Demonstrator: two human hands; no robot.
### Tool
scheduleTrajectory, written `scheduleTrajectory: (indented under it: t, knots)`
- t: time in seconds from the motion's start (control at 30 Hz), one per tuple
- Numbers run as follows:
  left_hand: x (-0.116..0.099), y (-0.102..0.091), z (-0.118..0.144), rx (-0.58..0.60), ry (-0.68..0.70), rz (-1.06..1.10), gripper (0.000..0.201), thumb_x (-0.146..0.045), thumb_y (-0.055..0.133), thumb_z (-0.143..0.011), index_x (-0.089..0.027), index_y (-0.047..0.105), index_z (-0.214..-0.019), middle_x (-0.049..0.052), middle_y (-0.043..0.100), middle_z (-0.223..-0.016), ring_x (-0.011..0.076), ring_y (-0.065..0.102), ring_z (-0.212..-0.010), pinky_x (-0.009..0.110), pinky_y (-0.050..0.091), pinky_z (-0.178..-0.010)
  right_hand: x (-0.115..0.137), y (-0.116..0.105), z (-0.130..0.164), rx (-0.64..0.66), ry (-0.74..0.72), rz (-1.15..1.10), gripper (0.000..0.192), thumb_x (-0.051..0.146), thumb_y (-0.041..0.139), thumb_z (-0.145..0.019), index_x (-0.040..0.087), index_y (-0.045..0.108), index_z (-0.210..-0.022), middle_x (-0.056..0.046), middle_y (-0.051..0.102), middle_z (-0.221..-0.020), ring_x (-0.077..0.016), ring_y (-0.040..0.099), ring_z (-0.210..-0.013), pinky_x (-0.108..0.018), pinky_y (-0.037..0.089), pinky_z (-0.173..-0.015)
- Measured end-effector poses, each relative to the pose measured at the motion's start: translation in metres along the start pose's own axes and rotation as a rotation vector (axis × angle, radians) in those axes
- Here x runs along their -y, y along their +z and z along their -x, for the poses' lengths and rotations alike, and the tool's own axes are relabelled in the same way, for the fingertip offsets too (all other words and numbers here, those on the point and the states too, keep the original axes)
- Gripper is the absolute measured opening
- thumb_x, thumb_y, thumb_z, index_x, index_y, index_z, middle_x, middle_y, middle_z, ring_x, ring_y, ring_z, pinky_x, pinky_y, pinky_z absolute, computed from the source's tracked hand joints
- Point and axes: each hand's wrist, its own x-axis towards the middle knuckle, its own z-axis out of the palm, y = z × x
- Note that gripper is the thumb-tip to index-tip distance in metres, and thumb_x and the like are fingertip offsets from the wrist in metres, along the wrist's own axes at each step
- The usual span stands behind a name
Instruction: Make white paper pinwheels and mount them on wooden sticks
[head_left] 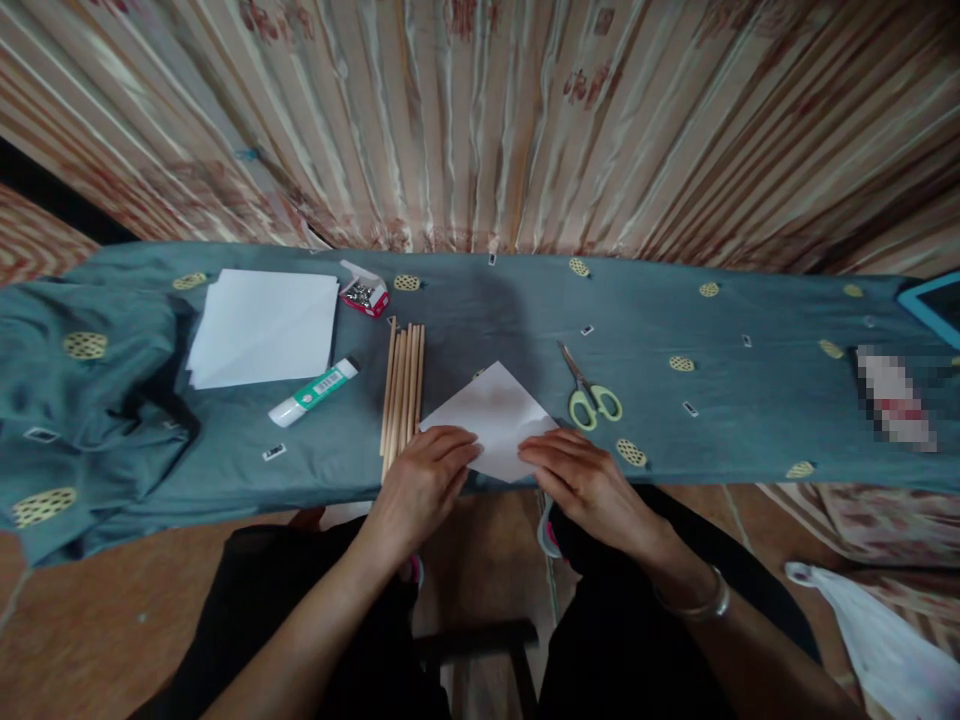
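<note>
Left hand (pixel 426 472) flat, fingers together, pressing down on the left corner of one folded white paper (pixel 491 415); right hand (pixel 581 475) likewise flat, fingertips on the paper's right lower edge, nothing pinched or gripped. The paper lies at the near edge of the table (pixel 750 400), its lower point right at the lip, under both hands. Just left of the left hand, a bundle of wooden sticks (pixel 403 385), roughly five or six side by side, exact count hard to tell, near ends reaching the table edge. One pair of green-handled scissors (pixel 592 395) just right of the paper, not touching it. One glue stick (pixel 313 391) lying flat left of the sticks. One stack of white sheets (pixel 262 325) beyond it, sheet count unclear. One small open box of staples or pins (pixel 364 293) near the back, contents too small to tell. Grey-blue patterned cloth covers the table; open cloth right of the scissors. One white plastic bag (pixel 877 640) on the floor at lower right.
</note>
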Motion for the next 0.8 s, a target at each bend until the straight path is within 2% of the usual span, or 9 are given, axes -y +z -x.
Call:
scheduleTrajectory:
  t: [0.1,0.17,0.27,0.33,0.47,0.57,0.67,0.8]
  knots:
    - [0.002,0.004,0.0,-0.025,-0.059,0.017,0.022,-0.019,0.051,-0.093,-0.016,0.066,-0.109,0.011,0.072,-0.109,0.0232,0.067,-0.103,0.041,0.056,-0.089,-0.007,0.004,-0.003,-0.081,0.153,-0.14,0.02,0.026,0.053,-0.094,0.021,0.07,-0.102,-0.006,0.075,-0.1,-0.0209,0.069,-0.095,-0.04,0.056,-0.089]
    - [0.003,0.005,-0.003,-0.069,-0.152,0.031,0.029,-0.026,0.05,-0.095,-0.017,0.06,-0.12,0.011,0.072,-0.109,0.0219,0.069,-0.099,0.038,0.057,-0.086,-0.011,0.006,-0.01,-0.148,0.299,-0.201,0.021,0.032,0.055,-0.092,0.022,0.071,-0.101,-0.006,0.075,-0.1,-0.0219,0.07,-0.093,-0.038,0.057,-0.085]
    - [0.005,0.008,-0.01,-0.113,-0.248,0.043,0.048,-0.03,0.049,-0.095,-0.019,0.04,-0.141,0.013,0.066,-0.123,0.0222,0.067,-0.107,0.038,0.057,-0.09,-0.016,0.01,-0.025,-0.214,0.474,-0.232,0.032,0.037,0.059,-0.089,0.02,0.067,-0.115,-0.008,0.074,-0.109,-0.0251,0.071,-0.098,-0.039,0.057,-0.086]
    - [0.005,0.01,-0.015,-0.138,-0.222,0.014,0.053,-0.028,0.05,-0.095,-0.02,0.033,-0.144,0.015,0.057,-0.136,0.0244,0.059,-0.121,0.042,0.052,-0.098,-0.019,0.014,-0.034,-0.23,0.52,-0.226,0.042,0.036,0.059,-0.087,0.018,0.06,-0.126,-0.011,0.072,-0.114,-0.0268,0.069,-0.103,-0.04,0.056,-0.089]
    - [-0.004,0.017,-0.018,-0.148,-0.088,-0.087,0.048,-0.018,0.046,-0.094,-0.018,0.037,-0.141,0.018,0.045,-0.147,0.0279,0.037,-0.141,0.051,0.041,-0.109,-0.021,0.021,-0.04,-0.224,0.456,-0.14,0.043,0.03,0.055,-0.088,0.015,0.056,-0.129,-0.013,0.069,-0.121,-0.0269,0.066,-0.11,-0.042,0.053,-0.096]
    - [-0.016,0.026,-0.015,-0.03,-0.019,-0.128,0.045,-0.016,0.042,-0.095,-0.016,0.039,-0.14,0.016,0.05,-0.144,0.0274,0.033,-0.143,0.053,0.036,-0.113,-0.022,0.025,-0.038,-0.238,0.372,-0.036,0.036,0.028,0.051,-0.09,0.016,0.06,-0.123,-0.012,0.069,-0.12,-0.0266,0.065,-0.111,-0.042,0.051,-0.098]
    - [-0.022,0.034,-0.01,0.075,-0.029,-0.196,0.047,-0.026,0.045,-0.095,-0.013,0.04,-0.14,0.017,0.048,-0.145,0.0321,0.032,-0.143,0.058,0.032,-0.113,-0.022,0.028,-0.037,-0.237,0.319,0.045,0.031,0.027,0.048,-0.093,0.016,0.063,-0.118,-0.013,0.07,-0.114,-0.0271,0.065,-0.108,-0.044,0.051,-0.096]
    - [-0.021,0.037,-0.007,0.116,-0.058,-0.25,0.049,-0.032,0.046,-0.095,-0.013,0.042,-0.14,0.017,0.047,-0.146,0.0346,0.026,-0.145,0.063,0.029,-0.113,-0.023,0.031,-0.038,-0.232,0.271,0.104,0.031,0.026,0.044,-0.096,0.016,0.063,-0.118,-0.013,0.069,-0.116,-0.0269,0.063,-0.11,-0.047,0.049,-0.098]
